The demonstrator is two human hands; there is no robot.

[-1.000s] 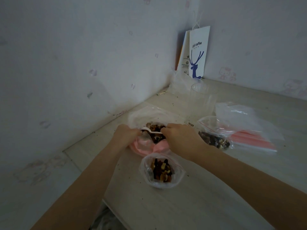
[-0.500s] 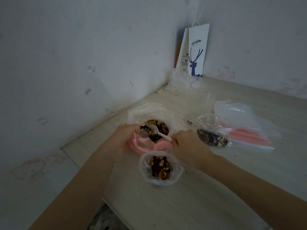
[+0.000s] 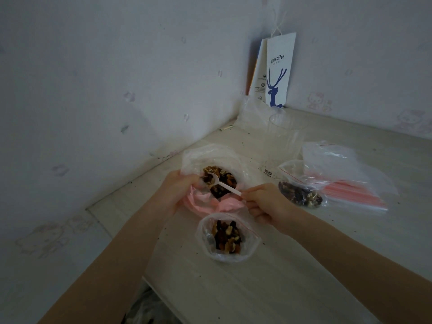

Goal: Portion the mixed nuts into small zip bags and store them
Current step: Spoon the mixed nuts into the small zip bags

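Note:
A large clear and pink bag (image 3: pixel 205 157) of mixed nuts (image 3: pixel 221 180) lies open on the pale table (image 3: pixel 292 277). My left hand (image 3: pixel 180 190) grips its left rim and holds it open. My right hand (image 3: pixel 266 202) pinches the handle of a white plastic spoon (image 3: pixel 224 183), whose bowl rests in the nuts. Just in front stands a small zip bag (image 3: pixel 228 237), open and partly filled with nuts. A second small zip bag (image 3: pixel 300 185) with nuts lies to the right.
A pack of unused zip bags with pink strips (image 3: pixel 350 174) lies at the right. A clear plastic cup (image 3: pixel 280 146) stands behind the nut bags. A white paper coffee bag (image 3: pixel 278 71) leans in the wall corner. The table's edge runs close at the left.
My right hand has drawn back from the big bag's mouth toward the right, uncovering the spoon and the nuts. The left hand keeps its hold on the rim.

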